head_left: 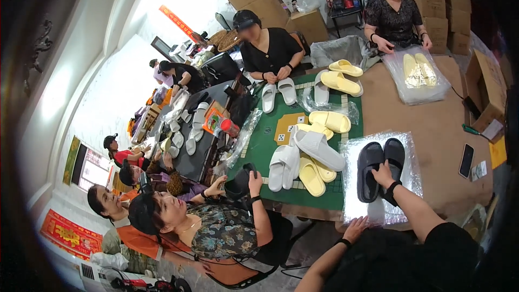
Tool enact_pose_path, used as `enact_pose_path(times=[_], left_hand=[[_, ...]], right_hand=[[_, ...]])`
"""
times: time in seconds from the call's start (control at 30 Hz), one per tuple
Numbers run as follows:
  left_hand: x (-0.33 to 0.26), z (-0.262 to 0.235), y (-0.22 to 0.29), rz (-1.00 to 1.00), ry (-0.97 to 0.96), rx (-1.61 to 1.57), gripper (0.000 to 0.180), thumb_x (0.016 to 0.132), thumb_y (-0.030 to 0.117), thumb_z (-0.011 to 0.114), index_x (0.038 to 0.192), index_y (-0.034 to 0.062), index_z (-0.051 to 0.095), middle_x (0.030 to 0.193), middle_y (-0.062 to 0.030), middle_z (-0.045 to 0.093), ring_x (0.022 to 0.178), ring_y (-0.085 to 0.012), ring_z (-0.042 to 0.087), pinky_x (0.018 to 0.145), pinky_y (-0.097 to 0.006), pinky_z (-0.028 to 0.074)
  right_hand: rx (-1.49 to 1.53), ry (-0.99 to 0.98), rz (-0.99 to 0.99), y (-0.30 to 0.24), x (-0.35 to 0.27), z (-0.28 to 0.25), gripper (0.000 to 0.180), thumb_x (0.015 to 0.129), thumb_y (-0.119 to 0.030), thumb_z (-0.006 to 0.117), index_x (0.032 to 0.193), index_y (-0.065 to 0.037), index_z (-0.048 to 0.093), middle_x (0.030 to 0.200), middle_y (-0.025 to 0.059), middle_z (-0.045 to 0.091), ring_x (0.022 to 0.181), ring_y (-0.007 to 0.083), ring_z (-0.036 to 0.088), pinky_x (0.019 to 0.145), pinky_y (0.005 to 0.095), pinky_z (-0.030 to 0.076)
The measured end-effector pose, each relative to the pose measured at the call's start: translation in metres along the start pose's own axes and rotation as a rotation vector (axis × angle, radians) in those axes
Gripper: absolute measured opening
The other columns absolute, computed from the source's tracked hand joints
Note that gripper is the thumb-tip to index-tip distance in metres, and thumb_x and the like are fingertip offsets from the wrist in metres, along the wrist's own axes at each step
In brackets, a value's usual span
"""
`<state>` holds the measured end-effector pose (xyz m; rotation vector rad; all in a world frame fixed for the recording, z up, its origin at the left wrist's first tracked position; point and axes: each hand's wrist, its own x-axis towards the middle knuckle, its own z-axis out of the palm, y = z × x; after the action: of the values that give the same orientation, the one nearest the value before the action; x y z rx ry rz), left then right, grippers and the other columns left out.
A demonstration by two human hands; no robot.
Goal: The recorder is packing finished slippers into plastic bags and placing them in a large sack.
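Observation:
A pair of black slippers (pixel 370 170) lies side by side on a stack of clear plastic bags (pixel 411 205) at the table's near right. My right hand (pixel 385 176) is on the pair where the two meet, its fingers closed over their inner edges. My left hand (pixel 356 229) rests at the near left corner of the bags, fingers stretched out and holding nothing. To the left of the bags, white slippers (pixel 319 150) and yellow slippers (pixel 311 177) lie in a loose pile on a green mat (pixel 259 154).
Co-workers sit around the table: one at the left holds a dark slipper (pixel 238 184), one across has grey slippers (pixel 286 91), another handles bagged yellow slippers (pixel 420 70). A phone (pixel 466 161), a green-handled tool (pixel 471 130) and an open carton (pixel 484 89) are at my right.

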<state>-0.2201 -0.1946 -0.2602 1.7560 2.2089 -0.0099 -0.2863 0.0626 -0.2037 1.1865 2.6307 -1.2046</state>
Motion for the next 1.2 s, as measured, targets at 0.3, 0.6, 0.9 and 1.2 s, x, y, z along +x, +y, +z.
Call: enact_pose_path(times=[0.3, 0.6, 0.9, 1.2], left_hand=[[0.012, -0.020, 0.005, 0.048, 0.152, -0.076, 0.034, 0.082, 0.016, 0.045, 0.116, 0.0143, 0.049, 0.133, -0.0120, 0.036, 0.120, -0.0280, 0.037, 0.095, -0.040, 0.033], [0.032, -0.029, -0.004, 0.127, 0.001, 0.138, 0.042, 0.085, 0.022, 0.041, 0.127, 0.0243, 0.043, 0.137, -0.0136, 0.030, 0.124, -0.0306, 0.032, 0.100, -0.046, 0.027], [0.056, -0.056, -0.019, -0.030, 0.011, 0.014, 0.055, 0.079, 0.029, 0.055, 0.128, 0.0111, 0.039, 0.139, -0.0116, 0.028, 0.115, -0.0288, 0.042, 0.087, -0.043, 0.039], [0.071, -0.003, -0.103, -0.183, 0.135, -0.411, 0.043, 0.070, 0.031, 0.056, 0.110, 0.0144, 0.056, 0.108, -0.0081, 0.055, 0.086, -0.0318, 0.053, 0.074, -0.042, 0.042]], right_hand=[[0.366, 0.293, -0.184, 0.023, -0.068, -0.044, 0.038, 0.077, -0.013, 0.058, 0.106, 0.010, 0.048, 0.133, 0.0278, 0.030, 0.123, 0.0391, 0.030, 0.102, 0.0372, 0.025], [0.710, 0.457, -0.181, 0.056, -0.110, -0.091, 0.033, 0.078, -0.004, 0.052, 0.110, 0.004, 0.051, 0.130, 0.0204, 0.035, 0.120, 0.0301, 0.037, 0.099, 0.0321, 0.029], [0.506, 0.143, -0.125, 0.063, -0.179, -0.122, 0.030, 0.078, -0.010, 0.054, 0.105, 0.004, 0.054, 0.129, 0.0179, 0.039, 0.118, 0.0318, 0.039, 0.098, 0.0341, 0.031], [0.348, -0.563, -0.397, 0.027, -0.198, -0.106, 0.035, 0.078, -0.010, 0.056, 0.111, 0.000, 0.051, 0.126, 0.0098, 0.042, 0.113, 0.0240, 0.043, 0.095, 0.0318, 0.034]])
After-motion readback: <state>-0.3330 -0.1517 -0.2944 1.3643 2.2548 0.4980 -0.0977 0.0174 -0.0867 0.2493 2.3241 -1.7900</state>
